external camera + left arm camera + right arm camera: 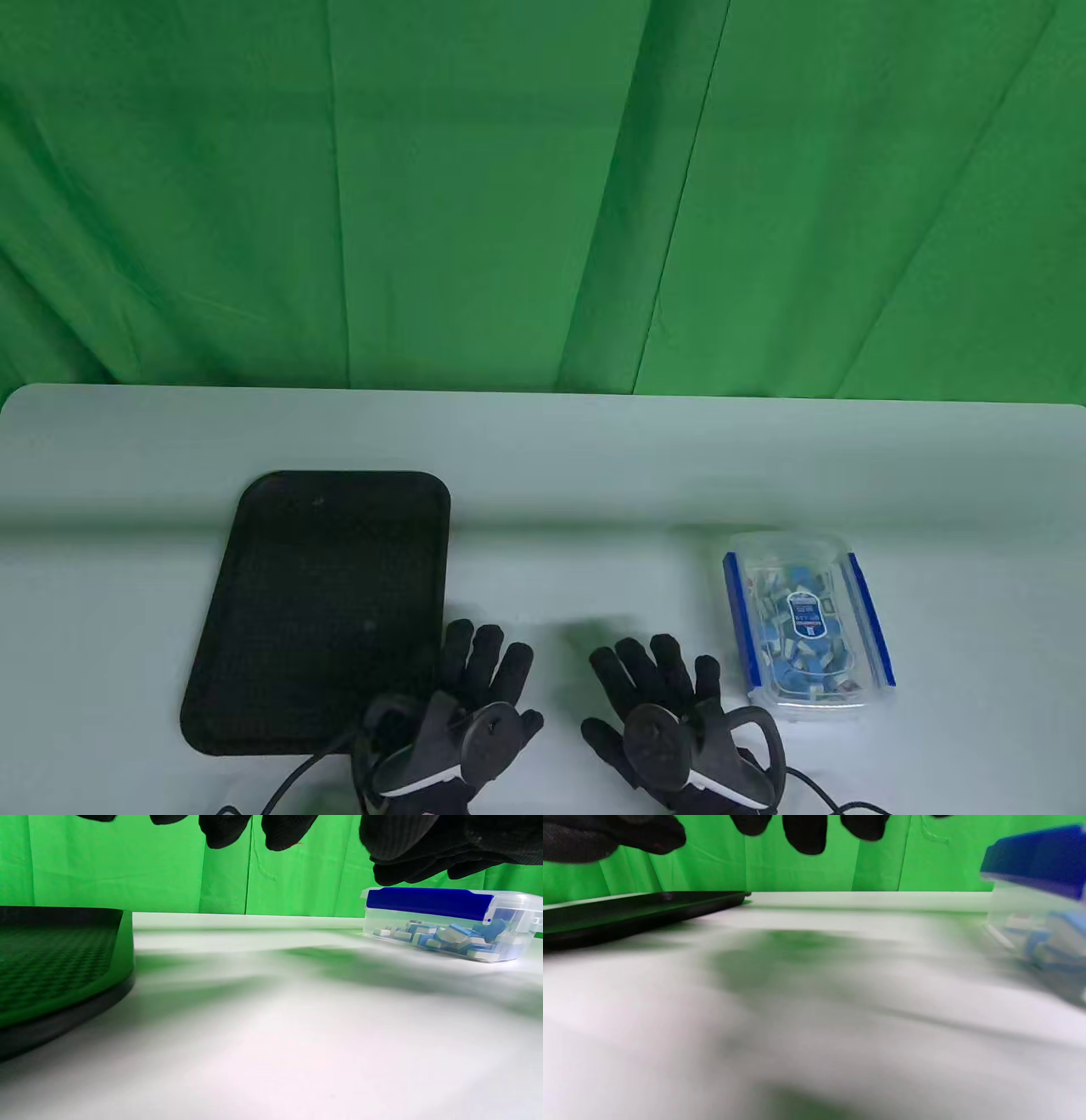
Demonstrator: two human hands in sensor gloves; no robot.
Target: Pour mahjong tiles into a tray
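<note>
A black tray [318, 607] lies flat on the left of the table and holds nothing. A clear plastic box [804, 626] with blue lid clasps stands on the right, lid on, with several blue-and-white mahjong tiles [789, 658] inside. My left hand [479, 679] rests with fingers spread just right of the tray's near corner. My right hand [657, 683] rests with fingers spread just left of the box. Both hands hold nothing. The tray [51, 959] and the box [449, 923] show in the left wrist view; the right wrist view shows the tray [640, 914] and the box [1039, 899], blurred.
The white table [560, 475] ends at a green backdrop [543, 195] behind. Glove cables [293, 777] run off the near edge. Bare table lies between the tray and the box.
</note>
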